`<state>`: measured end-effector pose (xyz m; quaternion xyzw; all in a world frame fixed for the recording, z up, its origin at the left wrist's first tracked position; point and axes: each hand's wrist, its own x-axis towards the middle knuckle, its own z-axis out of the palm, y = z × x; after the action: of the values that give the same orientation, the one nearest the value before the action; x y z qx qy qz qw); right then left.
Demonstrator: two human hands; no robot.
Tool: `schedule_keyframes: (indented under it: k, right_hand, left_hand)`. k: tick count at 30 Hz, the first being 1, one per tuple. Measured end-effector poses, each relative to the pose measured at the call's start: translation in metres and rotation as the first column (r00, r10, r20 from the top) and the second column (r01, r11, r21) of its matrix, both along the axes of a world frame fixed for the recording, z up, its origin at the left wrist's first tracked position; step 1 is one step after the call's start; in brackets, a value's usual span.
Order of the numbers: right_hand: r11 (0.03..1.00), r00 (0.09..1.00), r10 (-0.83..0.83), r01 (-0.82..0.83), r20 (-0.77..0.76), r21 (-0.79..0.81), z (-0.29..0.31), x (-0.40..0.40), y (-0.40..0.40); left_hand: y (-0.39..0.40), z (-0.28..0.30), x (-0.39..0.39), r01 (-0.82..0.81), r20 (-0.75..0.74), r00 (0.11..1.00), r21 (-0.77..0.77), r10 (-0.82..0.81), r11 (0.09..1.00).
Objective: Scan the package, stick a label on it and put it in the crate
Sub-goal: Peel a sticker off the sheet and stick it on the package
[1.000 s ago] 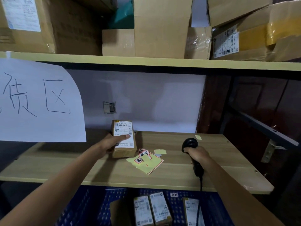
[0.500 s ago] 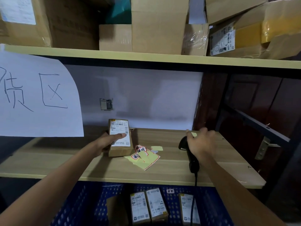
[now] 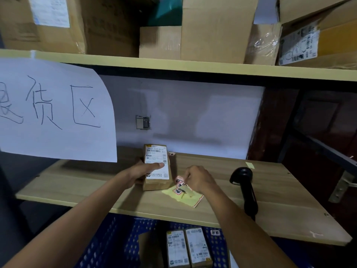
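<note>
My left hand (image 3: 146, 170) is wrapped around the left edge of the package (image 3: 157, 168), thumb laid flat across its printed shipping label, so the grip is closed and the box stays pinned where it lies on the wooden shelf (image 3: 270, 192), leaning a little toward the back wall. My right hand (image 3: 197, 178) is curled over the yellow sticker sheet (image 3: 183, 192) just beside the package, fingertips pinched together at one of the red-and-white labels (image 3: 179, 180); whether I have an edge peeled up I cannot tell, since my knuckles hide it. The package looks like a small cardboard box wrapped in brown paper: stiff, light enough for one hand, and not slippery, so I judge a hold across its long sides with the thumb on top is the safe one, keeping clear of the barcode. The label is the fussy part. It is thin and floppy and will likely curl onto itself or my finger, so I would take it by one corner only. The black scanner (image 3: 244, 182) lies on the shelf well to the right of my hand, its cord trailing off the front edge. Below the shelf, the blue crate (image 3: 108, 246) already holds several similar packages, label side up, and there looks to be room for this one.
</note>
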<state>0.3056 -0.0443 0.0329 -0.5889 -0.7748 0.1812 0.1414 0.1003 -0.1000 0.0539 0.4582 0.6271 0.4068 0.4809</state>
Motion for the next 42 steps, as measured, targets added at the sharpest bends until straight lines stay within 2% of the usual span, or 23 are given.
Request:
schedule_keyframes:
  k: [3, 7, 10, 16, 20, 30, 34, 36, 39, 42]
  right_hand:
    - [0.999, 0.999, -0.018, 0.020, -0.043, 0.042, -0.002, 0.002, 0.005]
    - [0.999, 0.994, 0.046, -0.045, -0.099, 0.019, 0.003, 0.009, 0.006]
    - [0.996, 0.978, 0.065, -0.049, -0.201, 0.080, 0.009, 0.014, 0.007]
    - [0.981, 0.963, 0.099, -0.053, -0.249, 0.187, 0.017, 0.024, 0.005]
    - [0.988, 0.910, 0.057, 0.009, -0.411, 0.156, 0.021, 0.024, 0.002]
    - [0.992, 0.912, 0.036, 0.016, -0.408, 0.124, 0.027, 0.025, -0.004]
    - [0.988, 0.949, 0.058, -0.010, -0.310, 0.154, 0.024, 0.028, -0.006]
    - [0.985, 0.938, 0.066, -0.007, -0.339, 0.173, 0.025, 0.030, -0.009]
    - [0.996, 0.915, 0.057, -0.025, -0.399, 0.085, 0.030, 0.029, -0.014]
    - [0.997, 0.921, 0.071, -0.051, -0.383, 0.063, 0.028, 0.029, -0.010]
  left_hand:
    - [0.001, -0.002, -0.002, -0.008, -0.026, 1.000, -0.029, 0.007, 1.000]
    - [0.003, -0.006, -0.003, -0.022, -0.053, 0.998, -0.032, 0.020, 0.999]
    - [0.002, -0.002, -0.001, -0.016, -0.063, 0.998, -0.031, 0.014, 0.999]
    - [0.001, 0.003, -0.001, -0.002, -0.057, 0.998, -0.003, 0.002, 1.000]
    - [0.000, 0.005, -0.001, -0.009, -0.040, 0.999, 0.037, 0.010, 0.999]
    - [0.003, 0.005, 0.003, 0.001, -0.034, 0.999, 0.150, 0.004, 0.989]
    - [0.004, 0.005, 0.006, -0.010, -0.031, 0.999, 0.164, 0.015, 0.986]
    - [0.004, 0.006, 0.006, -0.007, -0.031, 0.999, 0.170, 0.013, 0.985]
    - [0.003, 0.005, 0.008, 0.001, -0.014, 1.000, 0.170, 0.001, 0.985]
    - [0.001, 0.004, 0.011, 0.011, 0.021, 1.000, 0.178, -0.015, 0.984]
